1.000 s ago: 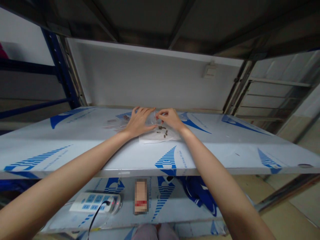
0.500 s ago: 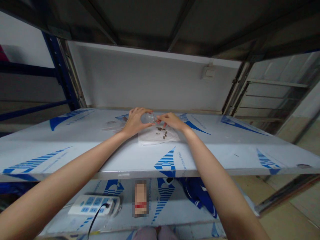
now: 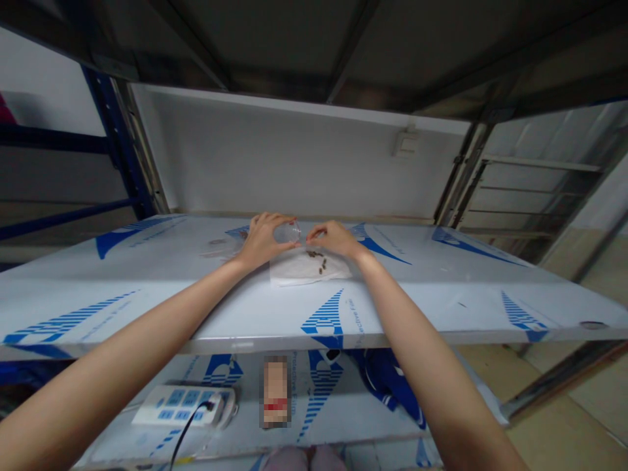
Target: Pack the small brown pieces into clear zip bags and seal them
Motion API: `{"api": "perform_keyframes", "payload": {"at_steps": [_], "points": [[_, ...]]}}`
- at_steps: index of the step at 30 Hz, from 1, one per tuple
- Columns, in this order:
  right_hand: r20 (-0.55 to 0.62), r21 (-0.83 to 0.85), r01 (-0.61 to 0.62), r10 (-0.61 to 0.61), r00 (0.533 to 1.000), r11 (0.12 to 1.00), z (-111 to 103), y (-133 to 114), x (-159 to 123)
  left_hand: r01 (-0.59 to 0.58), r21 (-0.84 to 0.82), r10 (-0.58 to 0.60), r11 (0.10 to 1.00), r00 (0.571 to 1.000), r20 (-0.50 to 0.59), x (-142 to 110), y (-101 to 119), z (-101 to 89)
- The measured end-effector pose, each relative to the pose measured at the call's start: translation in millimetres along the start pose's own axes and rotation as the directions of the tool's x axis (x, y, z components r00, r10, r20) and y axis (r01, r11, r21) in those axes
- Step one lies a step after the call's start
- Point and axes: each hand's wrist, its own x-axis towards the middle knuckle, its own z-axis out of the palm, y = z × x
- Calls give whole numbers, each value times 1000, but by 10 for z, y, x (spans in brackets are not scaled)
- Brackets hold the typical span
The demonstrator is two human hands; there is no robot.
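My left hand (image 3: 265, 241) is wrapped round a small clear round container (image 3: 288, 233), whose open side seems to face right. Close to that side is my right hand (image 3: 330, 237), its thumb and fingertips pinched together. Whatever lies between those fingertips is too small to make out. Below both hands a white sheet (image 3: 292, 271) lies on the shelf top. Several small brown pieces (image 3: 322, 265) rest on it, some of them close under my right hand. A crumpled clear plastic wrapper (image 3: 218, 248) lies left of my left hand.
The metal shelf (image 3: 441, 294) wears blue-printed protective film. A power strip (image 3: 181, 404) with a black cable, a blurred-out box-shaped item (image 3: 275, 392) and blue cloth (image 3: 390, 379) sit on the level below. Another shelf (image 3: 294, 52) hangs overhead.
One small brown piece has gone from the left part of the group on the sheet. My right hand has shifted slightly, its fingers more drawn together. My left hand stays round the container.
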Motion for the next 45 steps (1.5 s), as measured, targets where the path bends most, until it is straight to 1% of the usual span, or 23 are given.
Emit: {"api": "perform_keyframes", "payload": {"at_steps": [2,4,5,10,15,18,20,22,23,24,25,27,28,29,32,34,35,37,38,39,41,43,45], "points": [[-128,164,51,-30,991,985,-36,-37,24,10,-37,-10,999,1000,-3,8,0,8],[-174,276,117,-70,982,954,-47,-105,30,15,-92,-15,996,1000,3,17,5,22],[-176,294,138,-88,980,946,-43,-143,25,18,-122,-17,992,1000,9,20,11,30],[-175,215,154,-117,978,964,16,-266,-22,42,-222,-32,974,998,46,22,49,52],[-148,213,169,-139,979,962,25,-232,-4,44,-252,-33,967,998,46,17,62,43],[-172,221,164,-127,977,962,-22,-180,24,52,-252,-42,966,998,47,21,45,37],[-226,171,101,-60,972,980,-69,-130,26,48,-263,-37,963,998,47,26,27,36],[-254,37,-38,46,966,999,-110,-73,5,41,-273,-33,961,999,35,31,10,36],[-230,-61,-124,107,967,990,-123,-46,-12,39,-273,-33,961,999,26,33,4,35],[-173,-164,-200,172,970,966,-129,-23,-32,36,-271,-32,962,999,21,35,0,33],[-95,-260,-250,233,968,933,-126,-7,-51,35,-266,-31,963,999,19,36,-1,31],[53,-385,-276,320,946,880,-104,2,-85,34,-254,-30,967,999,19,36,0,26],[95,-415,-270,337,937,869,-89,-4,-98,35,-249,-30,968,999,23,35,1,25],[113,-433,-262,340,934,862,-74,-17,-107,36,-245,-30,969,999,26,34,1,24],[96,-482,-234,316,944,845,-59,-64,-118,38,-237,-32,971,999,32,32,-12,33],[52,-485,-234,295,954,843,-78,-85,-113,34,-234,-26,972,999,34,31,-27,43],[19,-458,-239,278,960,856,-91,-91,-106,30,-234,-22,972,999,35,30,-34,48],[-55,-325,-216,210,976,921,-115,-98,-80,23,-239,-15,971,999,37,30,-42,54],[-91,-227,-170,153,984,959,-118,-102,-62,22,-243,-13,970,999,38,29,-43,56],[-121,-125,-102,86,989,987,-114,-108,-43,20,-246,-10,969,999,41,29,-40,56],[-160,29,40,-35,987,999,-79,-131,-6,17,-248,-5,969,999,48,29,-30,52],[-166,85,114,-99,981,990,-22,-166,19,14,-247,0,969,998,55,31,-17,45],[-164,67,124,-112,980,990,26,-201,30,16,-248,-1,969,998,59,33,-9,38]]}}
